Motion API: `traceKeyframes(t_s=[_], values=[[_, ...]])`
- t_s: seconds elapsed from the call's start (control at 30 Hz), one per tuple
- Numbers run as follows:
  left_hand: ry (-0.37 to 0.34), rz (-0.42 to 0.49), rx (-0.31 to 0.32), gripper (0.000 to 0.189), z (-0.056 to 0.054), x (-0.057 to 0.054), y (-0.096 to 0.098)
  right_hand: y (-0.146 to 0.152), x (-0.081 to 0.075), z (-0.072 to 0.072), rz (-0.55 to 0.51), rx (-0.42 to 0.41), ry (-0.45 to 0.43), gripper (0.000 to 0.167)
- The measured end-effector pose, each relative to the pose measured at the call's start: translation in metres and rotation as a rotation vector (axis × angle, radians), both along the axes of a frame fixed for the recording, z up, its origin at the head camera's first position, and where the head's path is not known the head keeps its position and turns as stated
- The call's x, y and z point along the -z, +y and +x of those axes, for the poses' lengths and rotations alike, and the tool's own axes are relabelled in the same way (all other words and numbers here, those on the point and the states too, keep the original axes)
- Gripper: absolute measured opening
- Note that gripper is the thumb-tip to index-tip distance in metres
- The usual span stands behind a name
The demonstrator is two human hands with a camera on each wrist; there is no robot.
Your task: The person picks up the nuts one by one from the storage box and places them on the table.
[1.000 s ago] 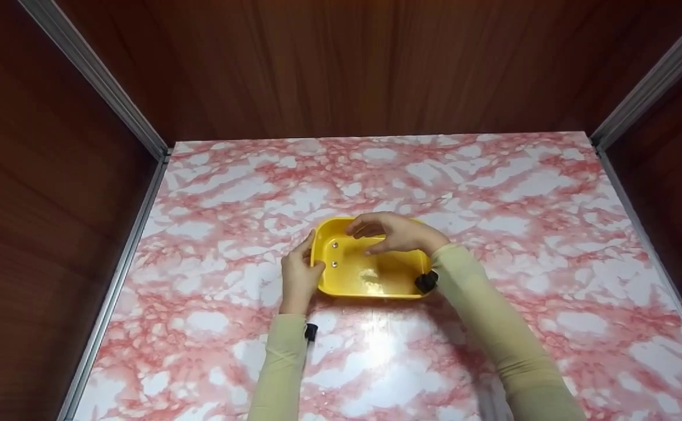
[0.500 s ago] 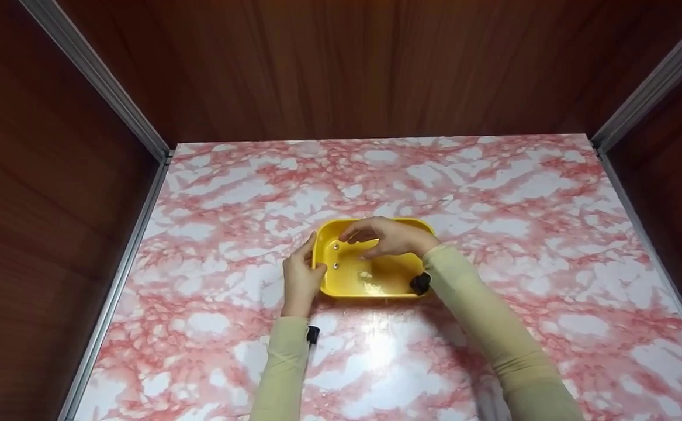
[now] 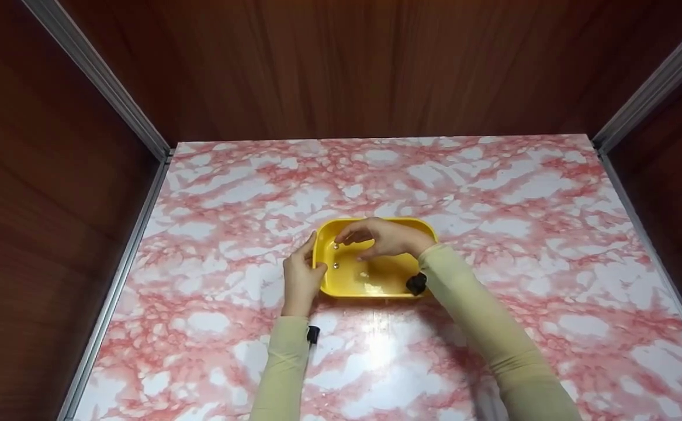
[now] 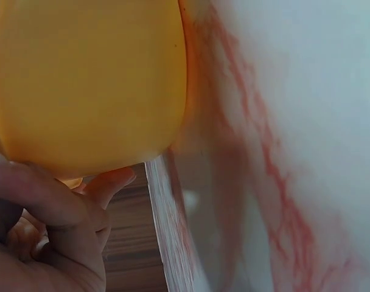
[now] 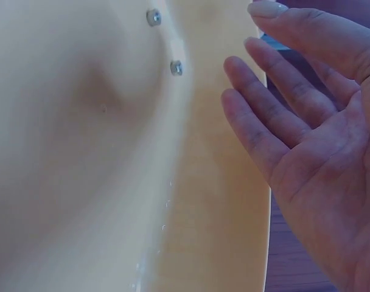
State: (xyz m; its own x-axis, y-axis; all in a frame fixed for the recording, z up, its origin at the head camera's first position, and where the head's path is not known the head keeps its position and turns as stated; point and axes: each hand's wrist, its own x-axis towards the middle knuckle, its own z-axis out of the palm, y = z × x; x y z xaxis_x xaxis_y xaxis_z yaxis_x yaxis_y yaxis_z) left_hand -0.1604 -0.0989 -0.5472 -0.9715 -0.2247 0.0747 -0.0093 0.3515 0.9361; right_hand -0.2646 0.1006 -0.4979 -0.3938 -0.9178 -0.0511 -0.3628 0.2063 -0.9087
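A yellow rectangular plastic tray (image 3: 370, 286) with rounded corners sits on the marbled table. My left hand (image 3: 302, 279) grips its left end, with the thumb over the rim and the fingers behind the outer wall. Over the tray, my right hand (image 3: 384, 235) hovers with loosely bent fingers and nothing between them; its palm (image 5: 325, 176) shows bare in the right wrist view. Two small silvery round metal pieces, which look like nuts, lie inside near the left end: one nut (image 5: 176, 67) near the side wall, the other nut (image 5: 154, 17) beside it.
The table (image 3: 247, 199) has a red and white marbled top. Dark wood-look panels (image 3: 329, 70) enclose it at the back and both sides, with grey metal strips (image 3: 107, 88) along the corners. Black cameras sit at both wrists.
My right hand has shifted slightly left and down over the tray, its fingertips now closer to the metal pieces. My left hand keeps its grip on the rim.
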Motion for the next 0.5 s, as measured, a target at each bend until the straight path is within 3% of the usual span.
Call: traceKeyframes(t_s=[0.5], values=[[0.019, -0.027, -0.01, 0.071, 0.0001, 0.0002, -0.0001, -0.0099, 0.0002, 0.0016, -0.025, -0.018, -0.02, 0.046]])
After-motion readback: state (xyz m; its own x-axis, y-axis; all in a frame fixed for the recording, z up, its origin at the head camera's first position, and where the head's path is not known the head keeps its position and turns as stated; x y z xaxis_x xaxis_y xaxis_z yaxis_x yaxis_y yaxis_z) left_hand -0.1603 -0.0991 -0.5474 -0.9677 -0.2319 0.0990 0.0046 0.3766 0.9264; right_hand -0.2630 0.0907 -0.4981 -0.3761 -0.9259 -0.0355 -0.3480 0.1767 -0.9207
